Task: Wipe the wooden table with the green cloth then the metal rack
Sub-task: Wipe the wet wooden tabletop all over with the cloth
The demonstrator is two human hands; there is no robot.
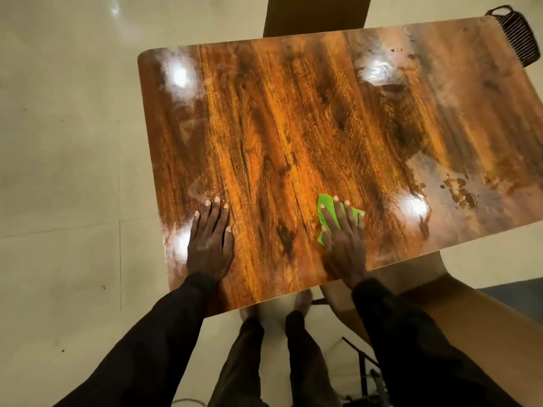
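**Cloth pressed flat, wet patches left**

The green cloth (338,214) is pinned under the flat, spread right hand (343,236) near the table's (279,127) front edge, not clenched. The left hand (210,239) is laid open on bare wood, holding nothing. Wet patches (458,189) at the right may be missed or smeared. The metal rack (518,36), at the far right corner, seems empty, though only partly seen.

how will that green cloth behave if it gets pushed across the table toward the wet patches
The green cloth looks thin and floppy, lying flat and creased under the right hand, so it probably bunches unless pressed flat. The wooden table is glossy, so it should slide easily. Reaching the droplets, it will likely soak and drag more.
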